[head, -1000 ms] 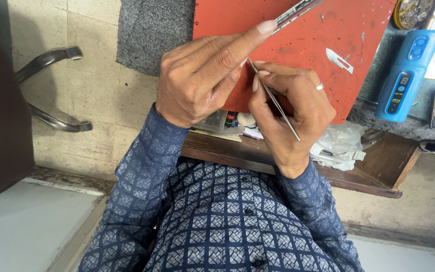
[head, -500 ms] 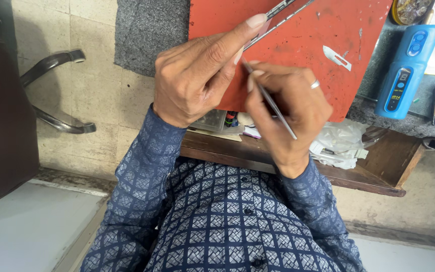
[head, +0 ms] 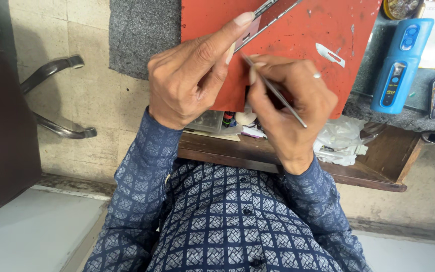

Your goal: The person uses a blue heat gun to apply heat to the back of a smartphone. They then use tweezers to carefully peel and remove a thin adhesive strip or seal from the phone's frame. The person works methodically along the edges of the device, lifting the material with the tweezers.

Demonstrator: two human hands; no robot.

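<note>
1. Looking down from the head view, the left hand (head: pixel 192 83) is gripping a thin flat device (head: pixel 258 17) by its edge, index finger stretched along it and thumb pressing from below, so the fingers are closing tightly on it.
2. The right hand (head: pixel 290 98) is pinching a slim metal tool (head: pixel 273 90) between thumb and fingertips, fingers narrow around the shaft, with the tip pointing up toward the device and the shaft running down across the knuckles.
3. The two hands are sitting just beside each other, touching or nearly touching at the thumbs; I cannot tell which.
4. Both hands are working over the lower left corner of a red mat (head: pixel 303 35), whose bottom edge is lying just under the right hand.
5. A small blade (head: pixel 330 54) is lying on the mat, well apart from the hands, with bare mat between.
6. A blue handheld device (head: pixel 401 65) is resting right of the mat's edge.
7. A wooden shelf (head: pixel 363 171) is jutting out below the wrists, holding crumpled plastic (head: pixel 341 141).
8. Open floor tiles (head: pixel 91 100) are showing to the left, near a grey pad (head: pixel 142 32).
</note>
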